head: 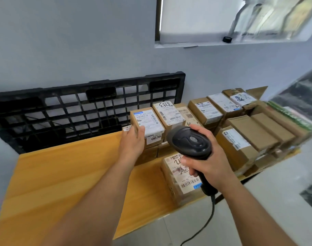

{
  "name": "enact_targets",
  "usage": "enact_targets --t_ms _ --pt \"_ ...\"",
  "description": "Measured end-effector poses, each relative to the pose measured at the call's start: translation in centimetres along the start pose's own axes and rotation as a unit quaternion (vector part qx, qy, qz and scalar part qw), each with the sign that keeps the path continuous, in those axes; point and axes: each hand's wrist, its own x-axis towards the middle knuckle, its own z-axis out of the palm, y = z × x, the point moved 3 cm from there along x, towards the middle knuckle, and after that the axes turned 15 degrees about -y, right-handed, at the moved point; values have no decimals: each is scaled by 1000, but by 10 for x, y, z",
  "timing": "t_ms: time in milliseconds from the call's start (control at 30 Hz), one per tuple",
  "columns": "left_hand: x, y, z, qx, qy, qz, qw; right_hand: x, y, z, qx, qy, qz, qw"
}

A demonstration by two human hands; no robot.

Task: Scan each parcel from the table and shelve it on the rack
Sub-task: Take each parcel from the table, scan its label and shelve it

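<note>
Left hand (pixel 132 141) grips the upright parcel (pixel 148 127) marked 0836, thumb laid over the lower edge of its label (pixel 146 121) and fingers wrapped round its left side. The parcel stands at the left end of a row of boxes on the wooden bench (pixel 62 166), touching the neighbouring box (pixel 169 115) on its right. The right hand (pixel 212 164) is closed round the handle of the corded scanner (pixel 190 142), whose head hovers just beside the parcel's front. The step looks like the scan itself. To do it well, I would slide the thumb off the printed area so no barcode is covered, tilt the label squarely toward the scanner's window, and hold both steady until the read registers. Lifting the parcel clear of its neighbour first should keep the beam from catching the adjacent label. No rack is in view, so shelving will need a turn away.
</note>
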Motion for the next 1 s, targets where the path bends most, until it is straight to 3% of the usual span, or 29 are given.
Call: enact_targets --t_ms 233,567,767,1000 --pt "37 -6 9 -26 -23 -80 996 10 7 -15 10 18 18 1000" --pt "5 -8 30 -161 -97 -44 981 10 14 -24 23 -20 20 999" --pt "-16 0 16 -234 -60 -22 970 3 9 -28 40 -60 -2 997" --pt "-47 11 8 -226 -28 16 974 -7 -2 -31 99 -100 -41 989"
